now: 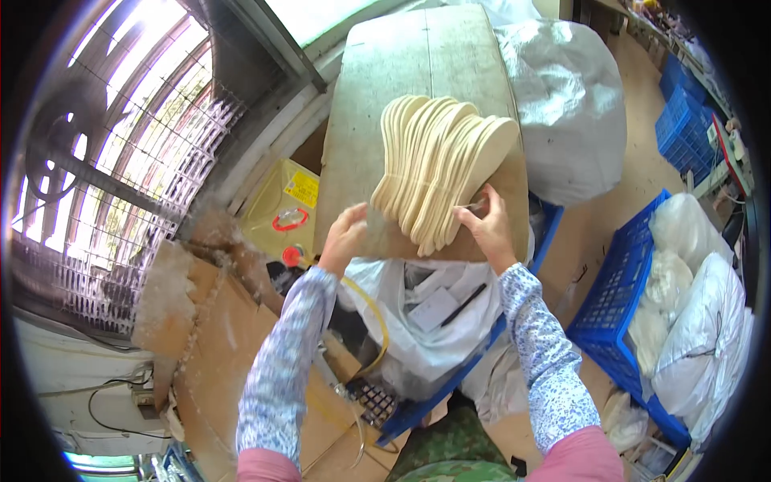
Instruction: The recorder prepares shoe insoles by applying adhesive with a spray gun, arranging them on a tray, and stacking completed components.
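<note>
A bundle of cream shoe insoles stands on edge, fanned out, on the worn wooden board. A thin band seems to run across its narrow middle. At the bundle's right edge, my right hand pinches thumb and forefinger by the end of that band; the fingertips partly hide what they grip. My left hand is just left of the bundle, apart from it, fingers loosely bent and holding nothing I can see.
The wooden board stretches away from me. A large silvery-white sack stands to its right. Below its near edge is an open white plastic bag. A blue crate with white bags is at the right; a yellowish container sits left.
</note>
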`<state>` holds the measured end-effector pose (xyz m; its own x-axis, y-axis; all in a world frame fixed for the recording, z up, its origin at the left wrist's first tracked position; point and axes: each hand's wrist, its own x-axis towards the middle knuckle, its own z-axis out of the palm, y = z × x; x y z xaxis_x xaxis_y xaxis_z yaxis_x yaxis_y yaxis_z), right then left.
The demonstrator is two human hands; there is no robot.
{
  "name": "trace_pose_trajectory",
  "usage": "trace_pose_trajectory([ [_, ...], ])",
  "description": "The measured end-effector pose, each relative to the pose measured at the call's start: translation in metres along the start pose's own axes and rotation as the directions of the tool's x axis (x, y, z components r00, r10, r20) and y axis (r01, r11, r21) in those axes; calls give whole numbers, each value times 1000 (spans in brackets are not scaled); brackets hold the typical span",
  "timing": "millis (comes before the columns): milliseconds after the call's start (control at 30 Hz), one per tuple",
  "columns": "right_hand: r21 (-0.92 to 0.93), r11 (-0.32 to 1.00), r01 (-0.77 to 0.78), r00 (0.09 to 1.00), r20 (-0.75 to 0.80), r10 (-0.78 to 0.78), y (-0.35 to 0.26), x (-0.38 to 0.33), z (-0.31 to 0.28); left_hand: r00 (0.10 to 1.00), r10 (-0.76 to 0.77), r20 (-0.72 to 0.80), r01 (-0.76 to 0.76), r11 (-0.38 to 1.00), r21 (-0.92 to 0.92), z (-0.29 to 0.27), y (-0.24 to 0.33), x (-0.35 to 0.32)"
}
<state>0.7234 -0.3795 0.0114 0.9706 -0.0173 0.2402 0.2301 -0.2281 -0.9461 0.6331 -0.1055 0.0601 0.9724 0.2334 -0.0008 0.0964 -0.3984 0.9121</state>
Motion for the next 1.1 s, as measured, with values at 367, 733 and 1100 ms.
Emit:
trace_pose_trajectory([
  [367, 312, 933, -182, 959, 266, 98, -27, 34, 9, 989, 137, 62, -118, 962, -247, 42, 26, 76],
  [733, 809, 236, -538, 804, 577, -143, -158, -76, 92, 760, 635, -136, -479, 690, 543, -49, 178, -207],
  [1100, 449, 131, -884, 420, 885, -203, -297, -366, 214, 701, 475, -532, -131, 819, 558, -199, 143, -468],
])
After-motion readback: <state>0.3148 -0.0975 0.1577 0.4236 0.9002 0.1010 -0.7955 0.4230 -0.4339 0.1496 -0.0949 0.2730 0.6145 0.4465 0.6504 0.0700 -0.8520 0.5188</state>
